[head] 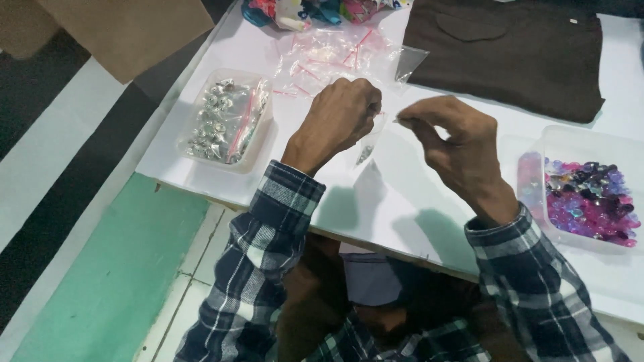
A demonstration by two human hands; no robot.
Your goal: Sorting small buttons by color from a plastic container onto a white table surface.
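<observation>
My left hand (341,115) is raised over the white table (402,201), fingers closed on the top of a small clear zip bag (367,149) that hangs below it with a few small silvery pieces inside. My right hand (456,144) is close beside it, thumb and forefinger pinched on something tiny at the bag's mouth; what it pinches is too small to tell. Both wrists wear plaid sleeves.
A clear tub (225,121) of bagged silvery pieces stands at the left. A clear tub (590,194) of purple and pink beads stands at the right. Loose empty zip bags (335,57) lie behind the hands, next to a dark brown cloth (516,53). A cardboard sheet (127,30) is at the far left.
</observation>
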